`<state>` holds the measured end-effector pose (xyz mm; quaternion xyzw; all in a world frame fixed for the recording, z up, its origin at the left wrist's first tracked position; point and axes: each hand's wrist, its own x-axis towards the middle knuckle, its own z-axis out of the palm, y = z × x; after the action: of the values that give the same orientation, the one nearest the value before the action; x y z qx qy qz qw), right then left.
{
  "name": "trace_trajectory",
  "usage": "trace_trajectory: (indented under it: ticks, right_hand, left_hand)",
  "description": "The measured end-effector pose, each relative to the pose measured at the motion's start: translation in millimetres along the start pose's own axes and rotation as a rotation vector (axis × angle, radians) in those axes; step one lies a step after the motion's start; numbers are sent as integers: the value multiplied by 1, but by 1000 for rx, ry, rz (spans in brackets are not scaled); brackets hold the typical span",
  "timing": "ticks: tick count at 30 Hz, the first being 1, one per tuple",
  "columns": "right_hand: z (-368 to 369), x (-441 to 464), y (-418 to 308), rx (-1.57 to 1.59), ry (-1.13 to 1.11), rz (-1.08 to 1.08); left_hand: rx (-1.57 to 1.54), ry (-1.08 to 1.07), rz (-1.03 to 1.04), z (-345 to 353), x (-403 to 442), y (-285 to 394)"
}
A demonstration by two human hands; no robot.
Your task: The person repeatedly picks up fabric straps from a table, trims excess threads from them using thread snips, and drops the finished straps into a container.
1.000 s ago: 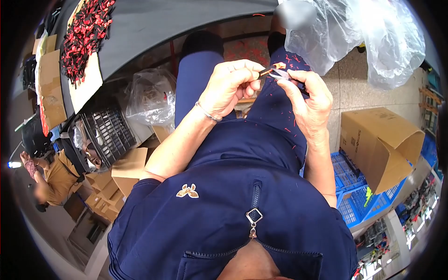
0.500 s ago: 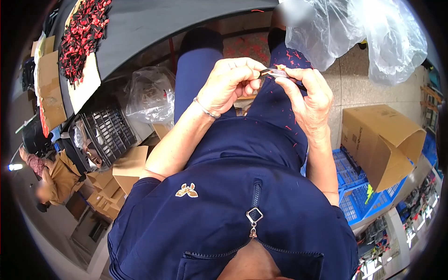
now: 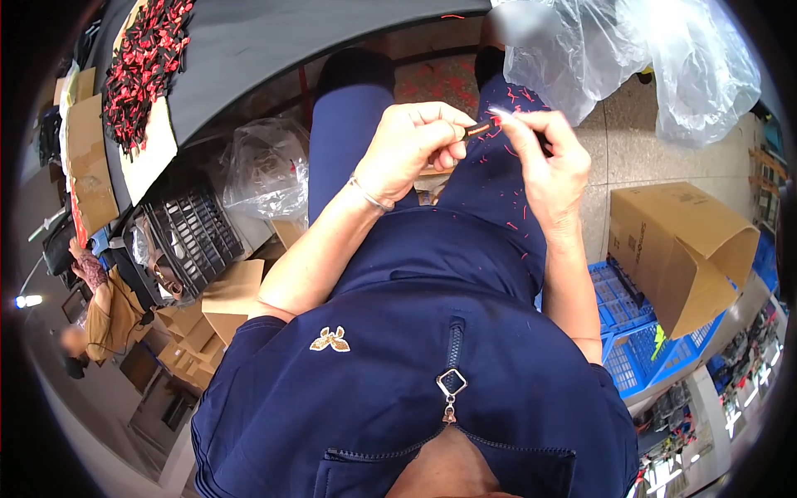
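My left hand [image 3: 419, 145] is closed in a pinch on a small black strip [image 3: 479, 129] with light markings along it. The strip's free end points toward my right hand [image 3: 550, 153], which is also pinched shut. Between the right thumb and forefinger sits a thin, pale, shiny blade-like piece [image 3: 501, 113], blurred and mostly covered by the fingers. Red bits [image 3: 496, 121] show at the strip's end, just beside the right fingertips. Below, red scraps [image 3: 510, 151] are scattered over my dark blue trousers [image 3: 473, 178].
A pile of red and black pieces [image 3: 148, 70] lies on cardboard on the dark table [image 3: 257, 37]. Clear plastic bags [image 3: 581, 50] hang ahead right. An open carton [image 3: 668, 249] rests on blue crates [image 3: 631, 349]. At left are a black crate [image 3: 195, 236] and another person [image 3: 112, 311].
My right hand has turned and pulled slightly away from the left fingers, baring more of the black strip. Red bits now show at its end. The left hand stays nearly in place.
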<state>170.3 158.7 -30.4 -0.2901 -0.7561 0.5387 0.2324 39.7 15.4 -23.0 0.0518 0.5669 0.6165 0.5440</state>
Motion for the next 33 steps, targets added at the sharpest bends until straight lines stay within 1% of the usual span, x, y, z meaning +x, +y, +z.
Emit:
trace_trajectory:
  ticks: [1, 2, 4, 5, 7, 8, 9, 10, 11, 13, 14, 15, 17, 20, 23, 26, 29, 31, 33]
  right_hand:
    - [1, 1, 1, 144, 38, 136]
    - [-3, 5, 1, 261, -15, 218]
    - [-4, 10, -6, 329, -116, 398]
    - [-2, 12, -9, 363, -165, 486]
    - [3, 11, -2, 419, -244, 460]
    - [4, 11, 2, 460, -275, 451]
    - [5, 10, 5, 502, -307, 441]
    - [6, 9, 6, 421, -275, 391]
    - [9, 8, 8, 440, -218, 335]
    - [15, 6, 12, 475, -102, 225]
    - [13, 5, 11, 443, -93, 226]
    - [11, 3, 8, 430, -77, 216]
    - [12, 2, 1, 407, -48, 193]
    - [17, 0, 1, 507, 26, 168]
    - [17, 0, 2, 643, -15, 341]
    - [18, 0, 9, 643, -140, 482]
    - [15, -1, 6, 426, -68, 380]
    - [8, -3, -3, 271, -4, 253]
    - [2, -8, -6, 213, -33, 254]
  left_hand:
    - [113, 35, 73, 5, -2, 0]
    - [225, 69, 146, 10, -4, -1]
    - [406, 130, 256, 15, -7, -7]
    - [529, 144, 381, 17, -9, -8]
    - [773, 173, 635, 20, -13, -9]
    - [935, 150, 884, 17, -7, -10]
    - [940, 156, 918, 15, -6, -13]
    - [946, 162, 952, 13, -6, -17]
    - [952, 169, 986, 12, -6, -18]
    - [478, 183, 539, 17, -15, -17]
    - [242, 183, 313, 20, -18, -16]
    - [135, 174, 239, 21, -15, -12]
    - [65, 67, 63, 15, -14, -7]
    - [-141, 0, -30, 11, -10, -13]
    - [-271, -59, -38, 8, -8, -14]
    - [-205, 6, 0, 7, -7, -18]
    - [-119, 78, 42, 2, -4, -18]
    - [-96, 109, 53, 0, -4, -18]
    - [-68, 126, 64, 0, -3, -17]
